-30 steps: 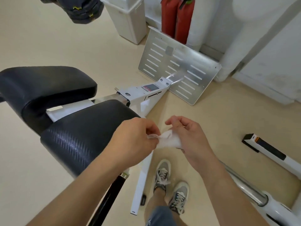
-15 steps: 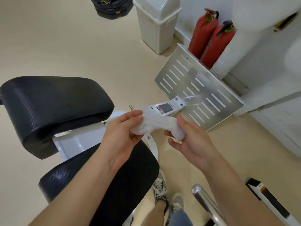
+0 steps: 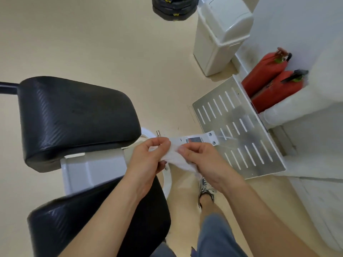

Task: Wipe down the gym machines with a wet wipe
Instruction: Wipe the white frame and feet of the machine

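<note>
both hands pinch a crumpled white wet wipe (image 3: 176, 156) in the air between them, left hand (image 3: 148, 160) and right hand (image 3: 206, 160) each with grip clamped on it. it hangs just above the machine's white frame (image 3: 193, 140), beside the black pad (image 3: 74, 119).

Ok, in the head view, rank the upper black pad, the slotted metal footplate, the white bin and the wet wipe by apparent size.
1. Upper black pad, largest.
2. Slotted metal footplate.
3. White bin, close to the footplate in apparent size and farther from the camera, so ranks 2 and 3 are unsure.
4. Wet wipe, bunched between both hands, smallest.
</note>
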The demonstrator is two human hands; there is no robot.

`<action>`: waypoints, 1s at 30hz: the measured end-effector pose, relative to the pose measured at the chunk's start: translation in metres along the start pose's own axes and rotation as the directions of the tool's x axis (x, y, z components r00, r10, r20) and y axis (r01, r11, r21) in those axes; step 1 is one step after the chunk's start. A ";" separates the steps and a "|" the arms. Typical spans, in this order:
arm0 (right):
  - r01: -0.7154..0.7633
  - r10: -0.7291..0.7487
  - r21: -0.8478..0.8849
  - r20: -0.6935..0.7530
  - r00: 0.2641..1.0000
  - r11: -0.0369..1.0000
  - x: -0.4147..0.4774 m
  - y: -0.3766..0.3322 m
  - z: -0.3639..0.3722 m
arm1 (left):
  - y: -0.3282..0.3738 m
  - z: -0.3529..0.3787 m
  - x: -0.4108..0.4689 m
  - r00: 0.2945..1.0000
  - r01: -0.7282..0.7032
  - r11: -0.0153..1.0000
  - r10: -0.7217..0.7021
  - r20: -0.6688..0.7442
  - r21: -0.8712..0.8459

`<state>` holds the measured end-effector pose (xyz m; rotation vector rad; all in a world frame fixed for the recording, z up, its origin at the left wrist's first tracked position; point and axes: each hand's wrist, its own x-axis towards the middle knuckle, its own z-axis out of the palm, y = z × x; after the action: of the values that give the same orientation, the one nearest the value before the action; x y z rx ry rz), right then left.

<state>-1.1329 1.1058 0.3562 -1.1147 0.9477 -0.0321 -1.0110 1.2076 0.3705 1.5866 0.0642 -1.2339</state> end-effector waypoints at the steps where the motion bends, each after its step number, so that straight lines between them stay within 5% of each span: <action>1: -0.015 0.015 0.004 -0.018 1.000 1.000 0.011 -0.001 -0.006 | 0.000 0.002 0.006 1.000 -0.016 1.000 0.016 -0.015 0.017; 6: 0.003 -0.017 -0.130 -0.105 0.994 0.991 0.069 -0.001 -0.044 | -0.013 0.028 0.045 0.978 -0.064 0.997 0.070 -0.199 0.039; 9: 0.075 -0.099 -0.223 -0.099 0.990 0.972 0.094 -0.002 -0.065 | -0.025 0.055 0.064 0.967 0.011 0.950 -0.089 -0.238 -0.311; 11: 0.153 -0.173 -0.294 -0.044 0.984 0.944 0.106 0.001 -0.074 | -0.031 0.069 0.073 0.980 0.023 0.809 -0.133 -0.145 -0.587; 13: 0.199 -0.208 -0.409 0.021 0.978 0.891 0.116 0.009 -0.081 | -0.039 0.080 0.084 0.973 0.002 0.772 -0.147 -0.175 -0.635; 17: 0.072 -0.051 -0.441 0.061 0.997 0.895 0.145 0.041 -0.096 | -0.070 0.077 0.115 0.784 -0.138 0.977 0.008 -0.621 -0.162; 22: -0.214 0.203 -0.297 -0.069 0.977 0.931 0.190 0.081 -0.098 | -0.122 0.051 0.135 0.641 -0.182 0.931 0.357 -0.680 0.317; 26: -0.109 0.065 -0.512 -0.103 0.993 0.852 0.220 0.102 -0.074 | -0.162 0.047 0.139 0.572 -0.125 0.855 0.477 -0.667 0.504; 30: 0.211 -0.296 -0.617 -0.037 0.954 0.758 0.240 0.102 -0.036 | -0.180 0.053 0.139 0.531 -0.079 0.783 0.557 -0.639 0.617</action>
<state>-1.0490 1.0171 0.1228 -1.8656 0.9416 -0.0235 -1.0877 1.1722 0.1530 2.4156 -0.0134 -0.1028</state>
